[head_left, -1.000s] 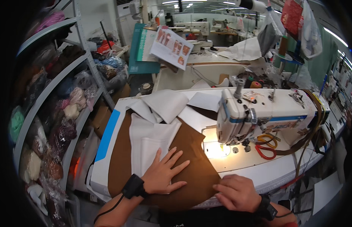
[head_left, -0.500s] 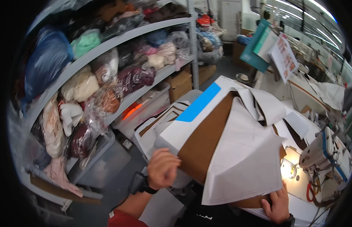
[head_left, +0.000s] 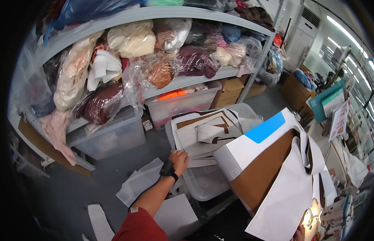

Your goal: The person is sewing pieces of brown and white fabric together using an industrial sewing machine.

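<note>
My left hand [head_left: 179,162] is stretched out to the left, fingers curled, at the near left edge of a stack of white and brown cut pieces [head_left: 189,130]. Whether anything is between its fingers is hidden. The stack lies on a translucent plastic bin [head_left: 205,186]. At the lower right, only part of my right hand [head_left: 300,233] shows, beside the near edge of a large white sheet [head_left: 275,201]; its fingers are mostly hidden. This sheet lies over a brown piece [head_left: 261,176] on a white work surface with a blue patch [head_left: 266,127].
A lit sewing machine [head_left: 335,217] stands at the right. Metal shelving [head_left: 219,16] with plastic-bagged bundles spans the back left, above storage bins [head_left: 114,134]. Loose white sheets [head_left: 140,180] and a white strip [head_left: 99,221] lie low on the left.
The view has swung left and down. My left hand has reached out from near the work surface to the stack on the bin. My right hand has mostly gone out of sight.
</note>
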